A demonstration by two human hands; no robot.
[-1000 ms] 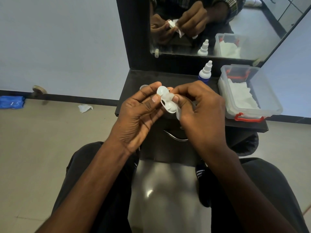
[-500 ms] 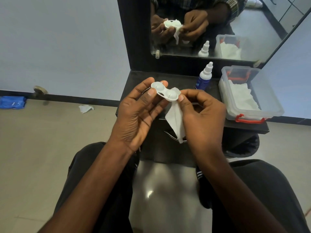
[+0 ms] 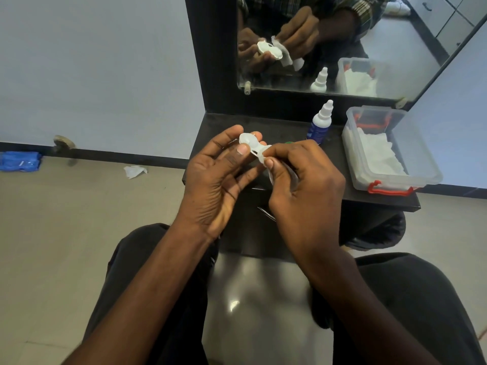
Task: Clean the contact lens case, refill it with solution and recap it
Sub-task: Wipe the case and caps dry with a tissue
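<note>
L hand [image 3: 221, 175] holds the contact lens case [image 3: 252, 145] up over the front of the dark shelf [image 3: 332, 169], thumb on top, fingers curled under. Case uncapped, two white wells joined. R hand [image 3: 303, 185] pinches a white tissue [image 3: 271, 173] against the case's right well, thumb + forefinger tight. Solution bottle [image 3: 321, 121] upright on shelf, just behind R hand. Clear tub [image 3: 395, 177] w/ tissues at shelf's right end. Mirror [image 3: 329, 43] behind shows both hands.

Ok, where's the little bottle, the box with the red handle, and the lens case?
bottle [image 3: 319, 125]: head view, on its blue label.
box [image 3: 432, 177]: head view, on its clear front right rim.
lens case [image 3: 247, 139]: head view, on the round left cup.
</note>
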